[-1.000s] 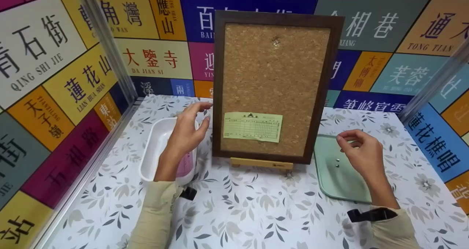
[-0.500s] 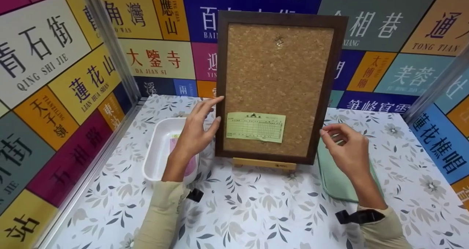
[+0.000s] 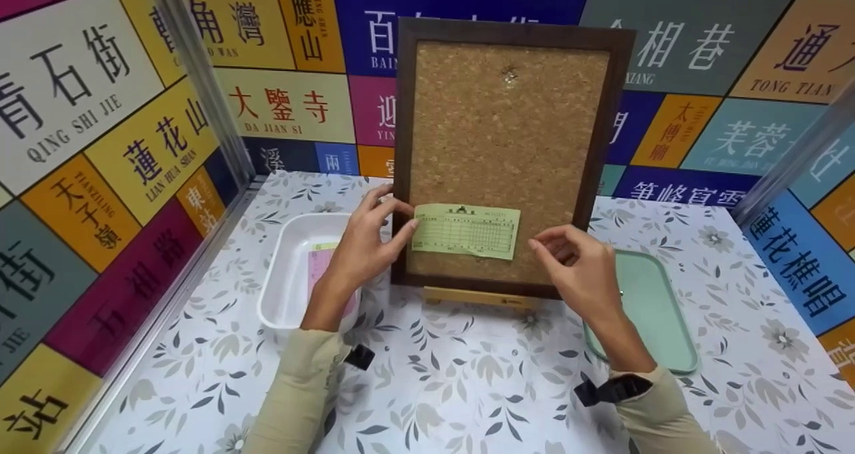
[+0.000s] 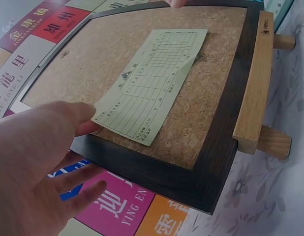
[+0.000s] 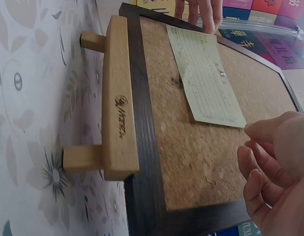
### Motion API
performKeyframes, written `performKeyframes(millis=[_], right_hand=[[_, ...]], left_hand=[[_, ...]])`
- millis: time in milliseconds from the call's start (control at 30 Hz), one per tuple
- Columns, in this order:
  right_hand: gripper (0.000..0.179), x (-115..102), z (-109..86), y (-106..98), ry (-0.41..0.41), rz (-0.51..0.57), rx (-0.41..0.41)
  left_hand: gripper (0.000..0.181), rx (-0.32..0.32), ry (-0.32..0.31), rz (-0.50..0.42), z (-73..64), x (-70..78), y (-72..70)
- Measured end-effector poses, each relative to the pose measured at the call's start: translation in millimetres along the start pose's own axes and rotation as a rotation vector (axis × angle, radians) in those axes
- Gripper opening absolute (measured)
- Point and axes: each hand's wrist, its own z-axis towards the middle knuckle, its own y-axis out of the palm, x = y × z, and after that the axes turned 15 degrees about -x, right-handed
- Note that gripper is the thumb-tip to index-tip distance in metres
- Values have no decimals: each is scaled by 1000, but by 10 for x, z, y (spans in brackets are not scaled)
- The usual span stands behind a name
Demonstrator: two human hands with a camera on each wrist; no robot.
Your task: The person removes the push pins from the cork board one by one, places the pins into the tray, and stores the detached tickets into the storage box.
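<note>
A pale green receipt slip (image 3: 464, 232), printed with a grid, lies against the lower part of a dark-framed cork board (image 3: 497, 127). At the slip's left edge, my left hand (image 3: 367, 237) pinches the corner; in the left wrist view the thumb (image 4: 85, 112) overlaps it, with the index finger just behind. My right hand (image 3: 578, 267) is in front of the board, to the right of the slip. Its thumb and index tips come together close to the slip's right corner in the right wrist view, other fingers curled. I cannot tell whether something tiny sits between them.
The board leans on a small wooden stand (image 3: 477, 296). A white tray (image 3: 270, 294) with pink paper in it stands left, partly behind the left arm. To the right lies a green tray (image 3: 658, 307), partly hidden by the right arm. Printed walls enclose the flowered tabletop (image 3: 454, 387).
My right hand has moved left from over the green tray to the front of the board. My left hand has moved right, from beside the frame to the slip's left edge.
</note>
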Motion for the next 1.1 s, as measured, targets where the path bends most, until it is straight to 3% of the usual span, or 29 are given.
performKeyframes(millis=[300,500,1100], right_hand=[[17,-94,129,255,-20,61,-46],[22,-167,229,401,-49,38,-78],[14,-341,518,708,-129,13,-7]], left_hand=[[18,2,-37,11,3,-28,27],[16,22,-24,6,17,-41,38],[12,56,-24,-35,32,-41,83]])
